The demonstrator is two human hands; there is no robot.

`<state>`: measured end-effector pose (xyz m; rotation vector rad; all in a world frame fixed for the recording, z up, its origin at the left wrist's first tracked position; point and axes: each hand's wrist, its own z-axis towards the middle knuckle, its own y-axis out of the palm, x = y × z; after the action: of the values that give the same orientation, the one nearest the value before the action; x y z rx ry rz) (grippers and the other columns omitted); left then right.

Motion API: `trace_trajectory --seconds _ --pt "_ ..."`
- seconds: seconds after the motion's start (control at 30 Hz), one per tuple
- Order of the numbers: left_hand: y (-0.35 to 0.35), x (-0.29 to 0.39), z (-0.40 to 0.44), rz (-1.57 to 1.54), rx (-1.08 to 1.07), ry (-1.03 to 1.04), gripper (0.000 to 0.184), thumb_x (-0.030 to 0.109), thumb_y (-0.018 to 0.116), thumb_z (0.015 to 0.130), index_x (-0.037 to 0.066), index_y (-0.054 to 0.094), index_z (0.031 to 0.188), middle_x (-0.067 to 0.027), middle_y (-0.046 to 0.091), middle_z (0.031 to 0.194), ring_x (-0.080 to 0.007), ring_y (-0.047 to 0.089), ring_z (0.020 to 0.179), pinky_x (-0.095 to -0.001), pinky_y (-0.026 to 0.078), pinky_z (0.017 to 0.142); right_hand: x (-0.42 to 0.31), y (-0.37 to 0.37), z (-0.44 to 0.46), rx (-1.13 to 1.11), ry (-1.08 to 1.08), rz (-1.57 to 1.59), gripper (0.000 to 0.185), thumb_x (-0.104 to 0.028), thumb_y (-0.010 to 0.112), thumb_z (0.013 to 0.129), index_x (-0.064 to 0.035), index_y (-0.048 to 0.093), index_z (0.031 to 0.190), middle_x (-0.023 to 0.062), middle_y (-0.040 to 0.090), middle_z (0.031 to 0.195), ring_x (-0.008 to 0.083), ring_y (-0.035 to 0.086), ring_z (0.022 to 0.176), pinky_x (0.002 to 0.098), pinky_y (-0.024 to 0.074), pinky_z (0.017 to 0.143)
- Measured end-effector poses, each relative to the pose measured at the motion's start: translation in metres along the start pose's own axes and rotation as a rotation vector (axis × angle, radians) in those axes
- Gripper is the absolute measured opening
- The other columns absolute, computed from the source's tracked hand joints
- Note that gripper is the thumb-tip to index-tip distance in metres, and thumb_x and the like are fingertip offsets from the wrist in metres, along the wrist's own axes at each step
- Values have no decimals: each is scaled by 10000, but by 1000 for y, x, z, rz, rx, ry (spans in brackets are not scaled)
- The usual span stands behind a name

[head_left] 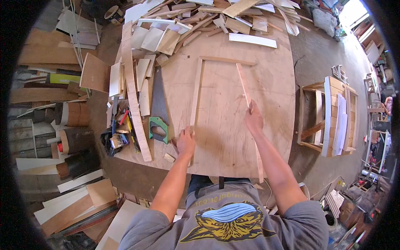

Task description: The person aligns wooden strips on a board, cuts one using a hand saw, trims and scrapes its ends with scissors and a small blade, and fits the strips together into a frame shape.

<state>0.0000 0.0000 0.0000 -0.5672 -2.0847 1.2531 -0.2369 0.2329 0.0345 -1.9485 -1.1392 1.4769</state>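
A long wooden strip runs up the plywood tabletop, and its far end meets a shorter crosswise strip at a corner. My left hand is closed around the near part of the long strip. On the right, my right hand grips a separate wooden slat near its middle. That slat slants, with its far end close to the crosswise strip and its near end past the table's front edge. Whether the slat touches the crosswise strip I cannot tell. A handsaw with a green handle lies left of my left hand.
Wood offcuts are heaped at the table's far end. A long board and assorted tools lie along its left side. Beyond the right edge stands a wooden frame structure. More boards lean at the lower left.
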Motion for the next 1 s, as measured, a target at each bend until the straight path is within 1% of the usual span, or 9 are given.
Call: trace_trajectory --seconds 0.07,0.27,0.37,0.47,0.57,0.67,0.77,0.87,1.0 --pt "5 -6 -6 -94 9 22 479 311 653 989 121 526 1411 -195 602 1289 -413 621 1179 -532 546 927 9 10 2 38 -44 -12 579 -258 594 1016 -187 421 1564 187 737 1054 366 719 996 502 534 889" --pt "35 24 -12 -209 60 55 430 279 653 986 135 537 1374 -192 621 1227 -433 646 1080 -527 553 879 -9 -1 13 -18 -124 -80 421 -263 620 999 -158 550 1401 148 741 1004 380 708 982 534 538 814" --pt "35 26 -17 -252 51 62 439 261 679 970 133 541 1367 -194 629 1194 -423 657 1024 -523 555 834 -17 30 12 -47 -205 -142 449 -254 647 979 -150 537 1402 164 716 1038 400 706 959 546 545 797" --pt "30 25 -17 -302 40 95 438 223 708 950 104 556 1344 -196 643 1121 -403 662 956 -513 552 791 -45 50 -9 74 -344 -69 447 -207 632 969 -126 526 1396 192 679 1108 426 705 906 563 568 719" --pt "41 13 -8 -437 94 143 434 172 714 940 68 568 1335 -198 651 1039 -391 665 902 -503 551 764 -80 72 -23 71 -312 -38 450 -214 622 979 -102 511 1400 201 653 1143 432 704 884 560 575 702" --pt "42 -4 1 -547 87 191 408 149 710 942 30 596 1316 -207 658 1016 -364 672 855 -463 551 737 -114 88 -34 -26 -231 -93 530 -212 605 993 -96 442 1484 219 643 1105 427 699 918 563 578 736" --pt "32 -14 7 -677 16 256 370 135 687 960 33 623 1310 -207 659 999 -335 673 800 -430 548 711 -128 125 -30 0 -192 -165 561 -212 597 1002 -107 403 1518 237 637 1093 422 689 967 561 571 778" --pt "20 -23 11 -785 -169 267 342 150 660 992 40 636 1315 -195 655 964 -306 665 758 -409 540 686 -144 141 -29 -13 -163 -161 554 -219 581 1012 -103 388 1519 239 632 1114 424 678 1006 558 563 814" --pt "21 -32 15 -840 -194 363 360 195 651 1015 51 633 1345 -176 645 925 -298 656 746 -410 533 682 -151 164 -24 81 -215 -167 551 -201 589 1001 -64 426 1510 248 636 1163 442 685 980 539 579 783"
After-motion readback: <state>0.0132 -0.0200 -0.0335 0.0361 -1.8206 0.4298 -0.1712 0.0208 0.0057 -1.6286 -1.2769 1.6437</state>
